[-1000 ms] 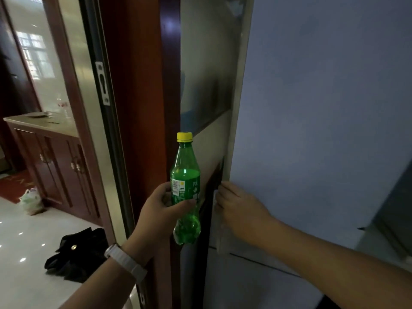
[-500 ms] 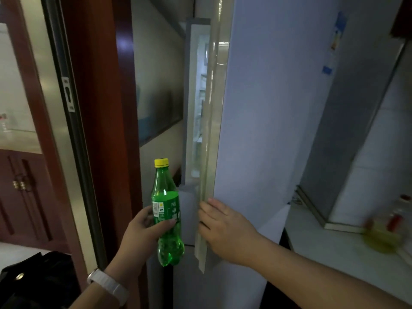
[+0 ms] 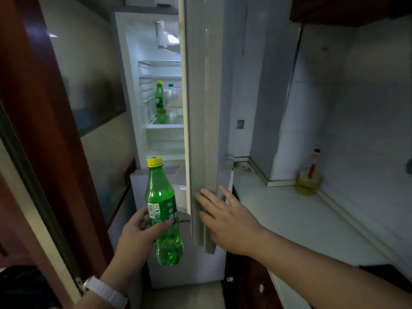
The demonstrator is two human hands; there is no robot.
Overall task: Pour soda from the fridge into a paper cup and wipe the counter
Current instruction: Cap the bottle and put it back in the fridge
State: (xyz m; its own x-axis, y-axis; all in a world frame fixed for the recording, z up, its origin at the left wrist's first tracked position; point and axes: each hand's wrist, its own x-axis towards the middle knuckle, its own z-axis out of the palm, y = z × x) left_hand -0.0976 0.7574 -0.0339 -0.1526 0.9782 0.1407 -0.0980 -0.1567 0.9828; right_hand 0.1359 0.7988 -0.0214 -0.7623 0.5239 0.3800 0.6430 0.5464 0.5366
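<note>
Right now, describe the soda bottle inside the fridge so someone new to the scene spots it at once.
Find the open fridge, lit inside, left of its door. On a middle shelf stands a green bottle with a yellow cap, upright. Unlike the matching bottle gripped by the left hand out front, no hand touches it.

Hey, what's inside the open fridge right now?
One green bottle with a yellow cap stands upright in the fridge. The door covers the right side, so the rest is hidden.
</note>
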